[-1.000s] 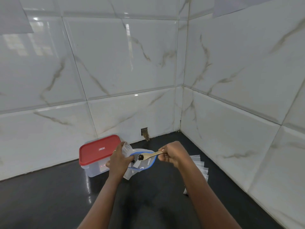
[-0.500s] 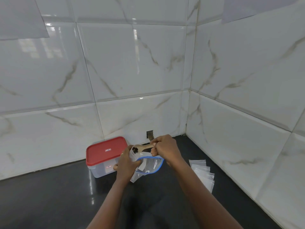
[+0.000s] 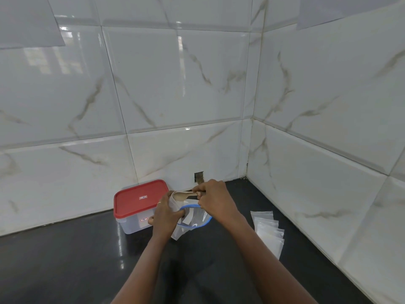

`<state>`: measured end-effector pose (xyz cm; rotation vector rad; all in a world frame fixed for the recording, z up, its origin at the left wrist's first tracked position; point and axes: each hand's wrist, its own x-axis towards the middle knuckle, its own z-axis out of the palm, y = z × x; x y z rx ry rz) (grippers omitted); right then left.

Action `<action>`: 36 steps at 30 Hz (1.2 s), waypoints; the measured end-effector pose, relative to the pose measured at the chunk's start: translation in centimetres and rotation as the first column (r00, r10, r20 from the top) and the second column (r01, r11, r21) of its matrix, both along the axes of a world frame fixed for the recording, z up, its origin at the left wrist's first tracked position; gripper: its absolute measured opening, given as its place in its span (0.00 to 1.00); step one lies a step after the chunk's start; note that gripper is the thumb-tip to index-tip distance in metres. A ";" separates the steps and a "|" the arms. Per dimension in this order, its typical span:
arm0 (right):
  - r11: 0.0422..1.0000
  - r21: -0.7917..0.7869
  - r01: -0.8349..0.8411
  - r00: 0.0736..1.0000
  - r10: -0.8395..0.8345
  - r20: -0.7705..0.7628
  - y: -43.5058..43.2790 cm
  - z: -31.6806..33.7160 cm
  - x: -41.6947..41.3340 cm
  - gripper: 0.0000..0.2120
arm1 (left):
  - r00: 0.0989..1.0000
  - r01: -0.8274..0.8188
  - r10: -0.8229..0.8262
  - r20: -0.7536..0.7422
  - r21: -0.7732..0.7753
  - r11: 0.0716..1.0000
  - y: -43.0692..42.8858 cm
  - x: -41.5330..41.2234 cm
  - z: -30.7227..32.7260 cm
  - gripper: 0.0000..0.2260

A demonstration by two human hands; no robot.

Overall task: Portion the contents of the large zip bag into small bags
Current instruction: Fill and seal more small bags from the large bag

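White, glossy marble-patterned wall tiles [image 3: 175, 84] meet in a corner above a shiny black countertop [image 3: 65, 260], and a small rough hole [image 3: 199, 177] is cut into the back wall just above the counter. Against that wall, to the left, stands a clear plastic container [image 3: 131, 226] closed with a red lid [image 3: 140, 198]. In front of it and to its right, the person's two hands work close together above the counter. The left hand [image 3: 165, 213] has its fingers curled round a small clear bag [image 3: 174, 205], holding it upright with its mouth open; the bag's lower end sticks out below the hand. The right hand [image 3: 213, 198] pinches the handle of a wooden spoon [image 3: 183, 195], whose bowl lies in the mouth of the small bag; what the spoon carries cannot be made out. The large zip bag [image 3: 188, 206], clear with a blue rim, hangs open just under both hands, its rim touching the left thumb; whether that hand also grips it is not clear. On the counter to the right, near the side wall, lies a fanned stack of small bags [image 3: 269, 232], apart from the hands.
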<state>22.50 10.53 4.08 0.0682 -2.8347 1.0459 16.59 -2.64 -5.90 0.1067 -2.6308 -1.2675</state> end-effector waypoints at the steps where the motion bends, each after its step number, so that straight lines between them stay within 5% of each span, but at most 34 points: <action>1: 0.999 -0.021 0.030 1.000 -0.030 -0.010 0.3 -0.1 0.0 0.16 | 1.000 0.001 -0.001 0.007 0.000 1.000 -0.1 0.0 0.0 0.30; 8: 0.957 -0.124 0.261 0.962 -0.247 0.112 3.1 -0.9 -0.1 0.14 | 1.000 -0.019 0.019 -0.016 0.031 0.999 -0.8 0.5 0.0 0.24; 11: 0.978 0.189 0.090 0.948 -0.142 0.284 2.2 -2.2 -0.5 0.19 | 0.999 -0.021 0.022 -0.026 0.039 0.999 -0.8 0.9 -0.1 0.22; 13: 0.972 0.233 0.042 0.921 -0.128 0.367 1.5 -4.1 -0.9 0.20 | 0.999 -0.031 0.032 -0.030 0.039 0.999 -1.0 1.4 -0.2 0.23; 17: 0.995 0.058 0.085 0.950 -0.099 0.297 -1.1 -6.5 -1.2 0.17 | 0.997 0.032 -0.028 -0.067 0.061 0.998 -1.4 2.1 -0.3 0.22; 24: 0.995 0.060 0.084 0.926 -0.100 0.364 -4.6 -9.5 -1.8 0.15 | 0.984 0.155 -0.154 -0.088 0.010 0.988 -2.5 2.5 -0.1 0.19; 31: 0.858 -0.364 0.363 0.901 -0.223 0.373 -6.4 -9.3 -1.1 0.15 | 0.980 0.177 -0.182 -0.079 -0.067 0.982 -3.6 2.3 0.0 0.19; 36: 0.885 -0.349 0.307 0.904 -0.157 0.398 -6.7 -9.2 -1.2 0.15 | 0.979 0.146 -0.160 -0.125 -0.115 0.983 -4.4 2.5 0.4 0.18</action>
